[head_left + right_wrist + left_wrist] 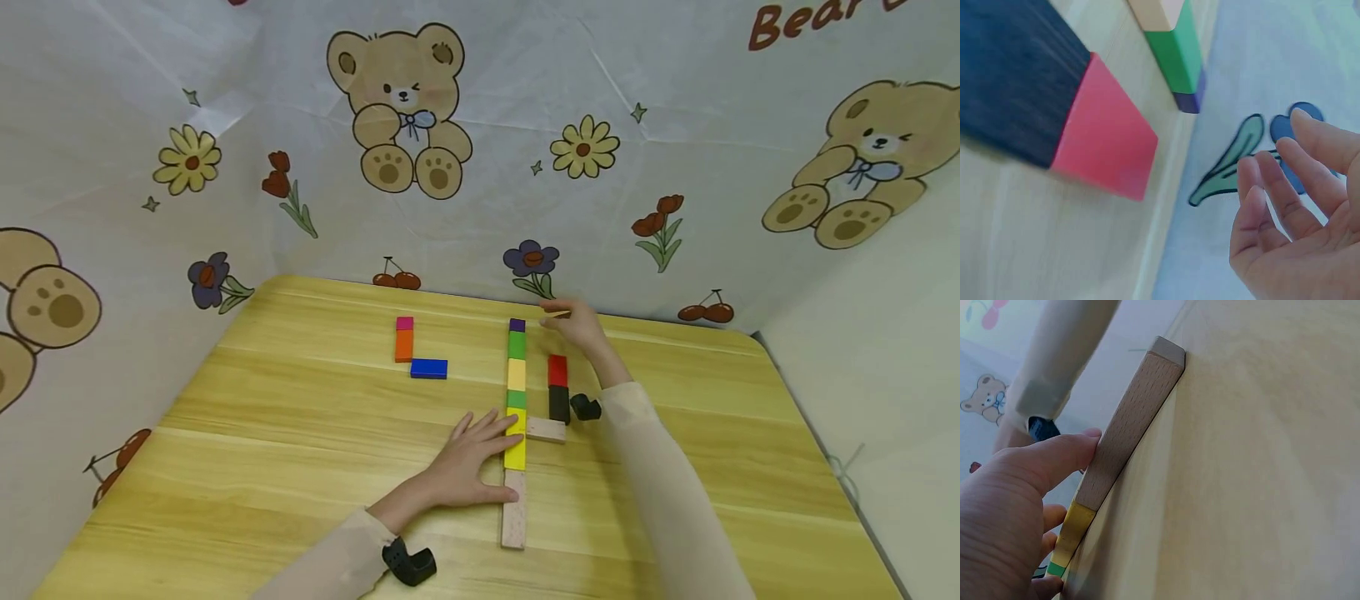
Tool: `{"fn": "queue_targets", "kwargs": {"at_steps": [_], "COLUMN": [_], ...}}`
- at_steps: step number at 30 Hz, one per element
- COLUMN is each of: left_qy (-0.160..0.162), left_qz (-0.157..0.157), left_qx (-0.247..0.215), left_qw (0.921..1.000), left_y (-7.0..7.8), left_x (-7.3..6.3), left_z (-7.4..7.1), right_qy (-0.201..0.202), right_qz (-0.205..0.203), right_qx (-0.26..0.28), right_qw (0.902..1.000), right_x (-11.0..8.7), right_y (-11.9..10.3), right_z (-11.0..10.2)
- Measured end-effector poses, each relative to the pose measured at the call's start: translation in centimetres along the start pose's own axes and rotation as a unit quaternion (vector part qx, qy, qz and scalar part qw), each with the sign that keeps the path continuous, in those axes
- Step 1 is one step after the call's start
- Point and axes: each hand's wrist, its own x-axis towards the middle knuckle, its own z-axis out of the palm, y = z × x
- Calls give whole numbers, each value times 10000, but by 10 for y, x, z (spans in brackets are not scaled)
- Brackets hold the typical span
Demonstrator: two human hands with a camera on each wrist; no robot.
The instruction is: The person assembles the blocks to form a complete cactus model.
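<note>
A straight column of blocks runs away from me along the table. From near to far it has a plain wooden block (513, 525), a yellow part (515, 457), a small green block (516, 399), a pale yellow block (517, 374), a longer green block (517, 344) and a purple block (517, 325). My left hand (467, 467) spreads its fingers over the yellow part, its thumb (1075, 456) touching the plain wooden block's side. Beyond the column's far right, my right hand (581, 329) hovers with loosely bent fingers and nothing in them.
Right of the column, a red block (557, 371) and a black block (558, 403) lie end to end, near a sideways wooden block (546, 429). At left lie a pink block (405, 323), an orange block (404, 346) and a blue block (429, 368). A printed cloth (487, 225) rises behind the table.
</note>
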Motion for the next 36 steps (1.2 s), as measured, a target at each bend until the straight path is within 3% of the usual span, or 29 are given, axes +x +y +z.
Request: {"fn": "queue_targets", "kwargs": {"at_steps": [10,21,36], "left_qy": [78,84,67], "left_qz": [39,23,-1], "left_qx": [67,-21,-34], "left_qw": [9999,10000,10000], "left_y": [-4,-2,0], "left_x": [0,0,1], "left_z": [3,1,1], "right_qy": [192,162,-172], "right_qz": [-472,-571,-835], "right_qx": [310,225,359], "right_qw": [9982,9980,9957], "right_x": [-52,-102,-122], "right_y": [11,21,55], "right_z": [-3,0,9]}}
